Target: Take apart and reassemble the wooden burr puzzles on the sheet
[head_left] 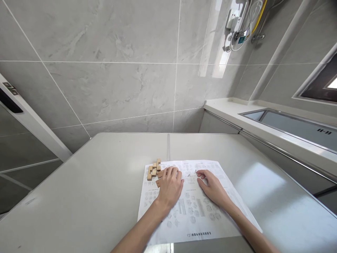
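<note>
A large printed instruction sheet (195,219) lies under both hands, with small drawings and text on it. My left hand (171,182) is palm down on its upper left part, fingers bent over notched wooden blocks (158,183) whose ends stick out on the left side. The rest of those blocks is hidden beneath the fingers. Just beyond them, several more wooden blocks (154,170) with cut-outs stand close together at the sheet's upper left corner. My right hand (210,184) rests on the right half of the sheet, thumb and forefinger apart with nothing between them.
The sheet lies on a white tabletop (105,193) with a seam down its middle. Behind it rises a grey tiled wall (118,80). To the right runs a counter (223,109) with a sink (295,130). A white door frame (39,123) stands at left.
</note>
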A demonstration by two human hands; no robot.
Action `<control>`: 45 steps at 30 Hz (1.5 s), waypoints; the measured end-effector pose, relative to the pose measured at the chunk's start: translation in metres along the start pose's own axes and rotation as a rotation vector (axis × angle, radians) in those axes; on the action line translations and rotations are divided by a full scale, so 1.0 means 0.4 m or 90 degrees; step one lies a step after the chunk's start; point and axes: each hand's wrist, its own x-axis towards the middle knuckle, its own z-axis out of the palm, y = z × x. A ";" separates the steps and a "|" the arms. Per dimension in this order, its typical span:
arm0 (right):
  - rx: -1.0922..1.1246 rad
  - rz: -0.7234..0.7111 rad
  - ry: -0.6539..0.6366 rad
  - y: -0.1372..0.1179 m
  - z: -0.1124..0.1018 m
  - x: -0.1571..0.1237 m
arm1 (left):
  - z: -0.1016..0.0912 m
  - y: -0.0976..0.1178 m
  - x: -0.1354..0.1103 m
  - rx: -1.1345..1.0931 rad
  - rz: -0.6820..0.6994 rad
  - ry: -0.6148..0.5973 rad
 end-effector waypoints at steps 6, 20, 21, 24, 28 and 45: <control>0.005 -0.009 -0.004 0.011 0.007 0.003 | -0.012 0.046 -0.014 -0.156 0.181 -0.037; -0.006 -0.017 0.010 -0.001 0.008 0.003 | 0.010 0.055 -0.031 -0.256 0.187 -0.168; -0.005 -0.018 0.012 -0.001 0.008 0.003 | 0.009 0.056 -0.031 -0.257 0.185 -0.168; -0.004 -0.016 0.014 -0.006 0.008 0.002 | 0.007 0.057 -0.032 -0.262 0.174 -0.170; -0.004 -0.013 0.004 -0.015 0.005 0.000 | 0.005 0.057 -0.034 -0.271 0.168 -0.172; 0.007 -0.032 0.001 -0.023 0.003 0.004 | 0.010 0.055 -0.028 -0.267 0.181 -0.170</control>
